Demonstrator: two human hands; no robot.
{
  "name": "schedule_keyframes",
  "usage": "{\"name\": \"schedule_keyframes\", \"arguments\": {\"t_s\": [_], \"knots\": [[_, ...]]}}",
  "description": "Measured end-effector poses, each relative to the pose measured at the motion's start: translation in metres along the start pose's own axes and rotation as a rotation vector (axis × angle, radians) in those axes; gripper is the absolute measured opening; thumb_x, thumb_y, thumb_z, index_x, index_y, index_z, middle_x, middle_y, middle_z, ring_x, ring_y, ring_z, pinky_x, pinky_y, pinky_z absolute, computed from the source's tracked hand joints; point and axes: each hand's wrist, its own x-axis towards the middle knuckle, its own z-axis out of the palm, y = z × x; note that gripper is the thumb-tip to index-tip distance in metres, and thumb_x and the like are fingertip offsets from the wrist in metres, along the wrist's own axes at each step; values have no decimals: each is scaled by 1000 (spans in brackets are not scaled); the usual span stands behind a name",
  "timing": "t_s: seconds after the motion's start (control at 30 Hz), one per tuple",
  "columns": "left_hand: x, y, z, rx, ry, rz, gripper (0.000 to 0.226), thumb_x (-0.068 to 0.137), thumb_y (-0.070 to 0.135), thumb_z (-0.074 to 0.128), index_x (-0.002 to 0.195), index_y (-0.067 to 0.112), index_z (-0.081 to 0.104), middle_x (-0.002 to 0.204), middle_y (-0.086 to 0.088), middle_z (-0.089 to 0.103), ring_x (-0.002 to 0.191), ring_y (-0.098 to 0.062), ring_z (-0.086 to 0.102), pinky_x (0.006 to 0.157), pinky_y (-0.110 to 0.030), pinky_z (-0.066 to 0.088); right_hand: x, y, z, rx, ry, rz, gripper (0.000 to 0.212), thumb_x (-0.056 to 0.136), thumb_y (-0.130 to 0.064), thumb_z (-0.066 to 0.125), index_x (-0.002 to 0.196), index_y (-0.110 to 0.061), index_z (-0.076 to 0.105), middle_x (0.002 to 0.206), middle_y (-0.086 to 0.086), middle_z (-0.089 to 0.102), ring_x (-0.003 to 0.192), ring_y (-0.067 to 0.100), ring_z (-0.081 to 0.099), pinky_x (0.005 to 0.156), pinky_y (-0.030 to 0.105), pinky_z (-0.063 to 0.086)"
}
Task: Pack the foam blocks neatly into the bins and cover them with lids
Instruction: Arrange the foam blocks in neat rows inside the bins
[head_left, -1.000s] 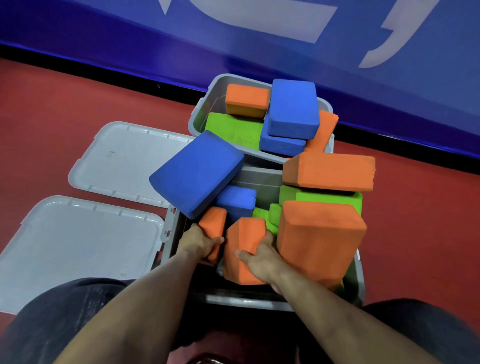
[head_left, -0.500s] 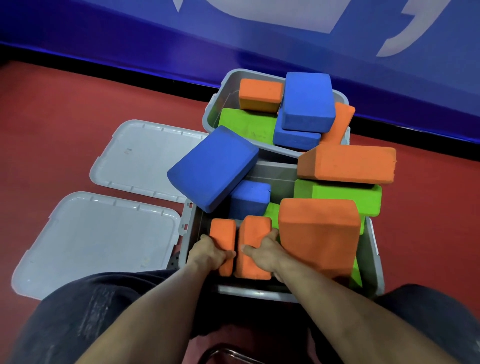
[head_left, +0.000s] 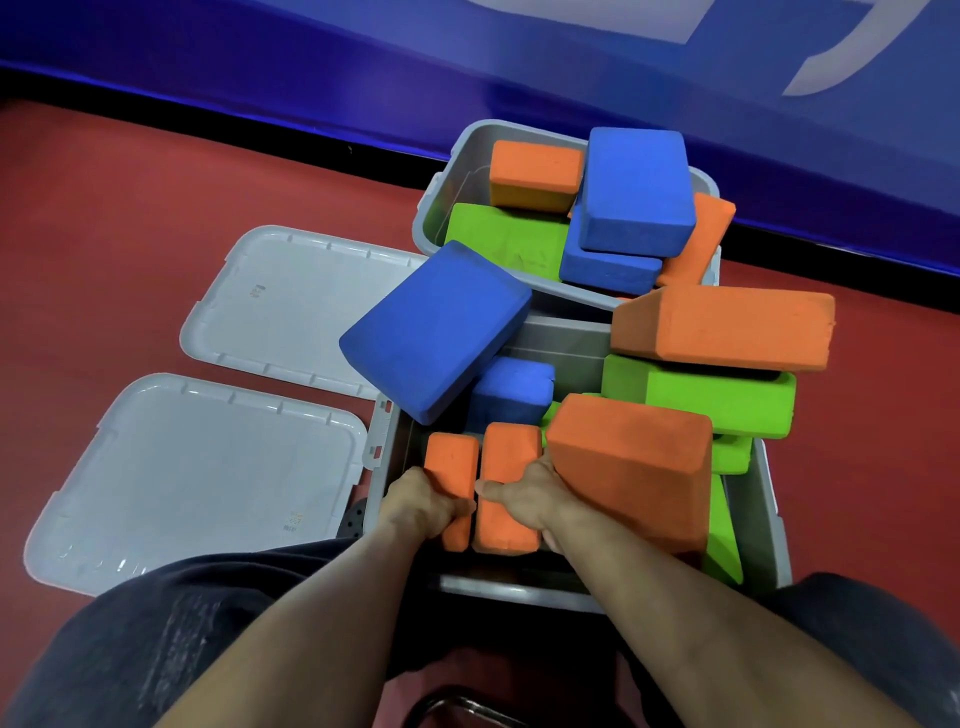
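Left hand (head_left: 423, 506) and right hand (head_left: 535, 499) each grip an upright orange block (head_left: 506, 488): light, squashy foam, best pinched across its narrow faces.

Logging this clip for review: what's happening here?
A person is packing foam blocks into the near bin. The left hand grips one upright orange block, the right hand grips the orange block beside it. Other blocks are piled loosely above both bins. Two lids lie on the floor, not yet fitted.
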Motion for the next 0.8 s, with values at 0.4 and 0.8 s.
{"name": "schedule_keyframes", "arguments": {"t_s": [0.4, 0.8], "knots": [[-8, -1, 3, -283, -29, -42, 80, 77, 39, 72, 141, 6, 35, 128, -13, 58, 115, -32, 60, 92, -35, 48, -17, 6, -18, 51, -112, -22, 79, 89, -36, 76, 148, -14, 27, 130, 0, 56, 116, 17, 59, 103, 33, 48], [-41, 45, 1, -187, 265, 256, 62, 99, 54, 47, 142, 10, 50, 148, -11, 44, 138, -30, 41, 114, -40, 32, -68, -30, -57, -168, -169, -214, 39, 92, -46, 62, 114, -14, 66, 107, 17, 74, 98, 33, 72, 93, 46, 56]]}}
